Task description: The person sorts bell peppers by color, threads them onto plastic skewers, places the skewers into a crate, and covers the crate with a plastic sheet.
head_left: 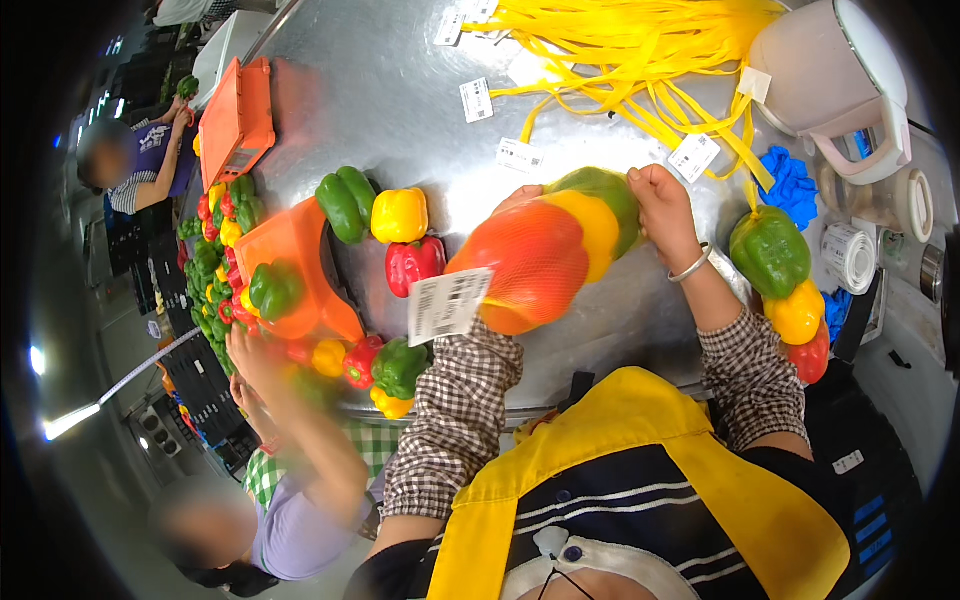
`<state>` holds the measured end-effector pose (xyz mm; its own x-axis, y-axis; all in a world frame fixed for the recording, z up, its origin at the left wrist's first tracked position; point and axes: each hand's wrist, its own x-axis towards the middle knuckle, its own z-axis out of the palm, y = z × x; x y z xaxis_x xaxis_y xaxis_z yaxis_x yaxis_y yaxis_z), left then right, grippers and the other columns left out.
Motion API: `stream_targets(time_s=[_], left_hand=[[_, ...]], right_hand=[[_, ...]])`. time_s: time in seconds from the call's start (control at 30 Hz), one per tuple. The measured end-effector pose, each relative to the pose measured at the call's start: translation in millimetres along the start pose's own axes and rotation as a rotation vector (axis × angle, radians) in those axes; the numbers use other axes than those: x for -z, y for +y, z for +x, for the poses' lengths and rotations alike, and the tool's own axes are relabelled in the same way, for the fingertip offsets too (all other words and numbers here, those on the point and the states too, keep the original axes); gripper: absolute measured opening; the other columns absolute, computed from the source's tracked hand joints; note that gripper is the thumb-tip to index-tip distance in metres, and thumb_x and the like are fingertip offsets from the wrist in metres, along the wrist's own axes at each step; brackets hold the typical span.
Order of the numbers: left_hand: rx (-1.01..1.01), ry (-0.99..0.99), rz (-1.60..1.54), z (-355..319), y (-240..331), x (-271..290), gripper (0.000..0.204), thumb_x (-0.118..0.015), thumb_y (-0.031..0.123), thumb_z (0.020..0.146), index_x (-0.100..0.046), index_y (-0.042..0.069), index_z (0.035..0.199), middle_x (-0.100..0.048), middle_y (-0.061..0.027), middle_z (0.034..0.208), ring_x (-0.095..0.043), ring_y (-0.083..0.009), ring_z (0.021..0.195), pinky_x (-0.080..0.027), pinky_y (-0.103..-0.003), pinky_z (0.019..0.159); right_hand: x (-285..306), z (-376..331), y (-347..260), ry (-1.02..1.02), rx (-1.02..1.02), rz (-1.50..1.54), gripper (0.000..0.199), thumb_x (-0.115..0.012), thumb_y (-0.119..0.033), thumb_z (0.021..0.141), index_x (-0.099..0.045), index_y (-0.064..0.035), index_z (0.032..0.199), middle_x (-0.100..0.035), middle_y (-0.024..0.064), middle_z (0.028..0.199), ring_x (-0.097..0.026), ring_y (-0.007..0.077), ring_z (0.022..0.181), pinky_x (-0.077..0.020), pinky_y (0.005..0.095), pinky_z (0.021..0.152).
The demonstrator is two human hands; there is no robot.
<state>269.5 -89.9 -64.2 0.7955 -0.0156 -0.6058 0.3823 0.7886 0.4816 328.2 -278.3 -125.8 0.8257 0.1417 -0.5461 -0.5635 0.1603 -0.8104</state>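
A mesh net bag of bell peppers (528, 268) is held up in front of me over the metal table. Through the netting show a red-orange, a yellow and a green pepper in a row, and a white printed label (450, 305) hangs at its near left end. My left hand (518, 198) wraps the bag from behind, mostly hidden by it. At the green end, my right hand (665, 212) pinches the netting with closed fingers. Loose on the table to the left lie a green pepper (346, 204), a yellow pepper (399, 215) and a red pepper (414, 265).
Yellow net sleeves (630, 45) with white tags lie at the far side. Right are a beige pitcher (815, 75), a blue crumpled cloth or glove (790, 188), a label roll (848, 257) and another netted pepper pack (770, 255). Left, a co-worker's hands (255, 365) are near orange baskets (290, 250).
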Motion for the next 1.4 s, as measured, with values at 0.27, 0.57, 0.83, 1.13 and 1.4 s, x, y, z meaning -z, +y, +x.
stream_targets(time_s=[0.27,0.57,0.83,1.13,1.4], left_hand=[[-0.345,-0.077,0.259,21.0,-26.5,4.5,0.022,-0.050,0.028,0.098,-0.050,0.007,0.105,-0.058,-0.0022,0.090,-0.055,-0.0100,0.078,-0.049,-0.026,0.073],[-0.609,0.000,0.497,-12.2,30.9,-27.6,0.016,-0.056,0.020,0.095,-0.053,0.006,0.088,-0.055,0.0022,0.076,-0.047,-0.0042,0.064,-0.039,-0.020,0.057],[-0.797,-0.266,0.910,-158.7,71.6,-37.0,0.009,-0.059,0.011,0.092,-0.052,0.006,0.088,-0.054,0.0049,0.071,-0.044,-0.0015,0.056,-0.035,-0.018,0.049],[-1.361,-0.255,1.500,-249.3,98.1,-55.5,0.014,-0.072,0.002,0.076,-0.060,0.004,0.082,-0.060,-0.0081,0.071,-0.057,-0.0195,0.058,-0.046,-0.029,0.054],[-1.026,-0.237,1.381,-217.4,71.6,5.3,0.086,-0.083,0.025,0.061,-0.040,0.001,0.132,-0.049,-0.0184,0.126,-0.047,-0.0303,0.119,-0.036,-0.037,0.101]], right_hand=[[0.5,3.0,16.9,0.104,0.565,-0.509,0.018,-0.050,-0.018,0.096,-0.048,-0.0021,0.088,-0.056,0.0146,0.075,-0.053,0.0306,0.066,-0.0446,0.0359,0.062],[-42.0,-12.2,-40.4,-0.276,0.464,0.113,0.016,-0.049,-0.019,0.098,-0.052,-0.0056,0.090,-0.051,-0.0038,0.080,-0.045,0.0043,0.076,-0.0388,0.0204,0.069],[-62.7,-123.5,-132.1,-0.874,0.671,-0.069,0.006,-0.056,-0.010,0.092,-0.054,-0.0050,0.090,-0.064,-0.0004,0.081,-0.056,0.0042,0.073,-0.0449,0.0206,0.064],[-90.7,-200.4,-194.0,-0.957,1.369,-1.115,0.011,-0.066,-0.006,0.080,-0.058,-0.0073,0.088,-0.065,0.0048,0.072,-0.066,0.0219,0.068,-0.0504,0.0305,0.059],[-130.4,-224.5,-202.0,-0.960,1.514,-1.044,0.008,-0.067,-0.006,0.080,-0.061,-0.0066,0.085,-0.066,0.0062,0.076,-0.066,0.0215,0.066,-0.0508,0.0282,0.059]])
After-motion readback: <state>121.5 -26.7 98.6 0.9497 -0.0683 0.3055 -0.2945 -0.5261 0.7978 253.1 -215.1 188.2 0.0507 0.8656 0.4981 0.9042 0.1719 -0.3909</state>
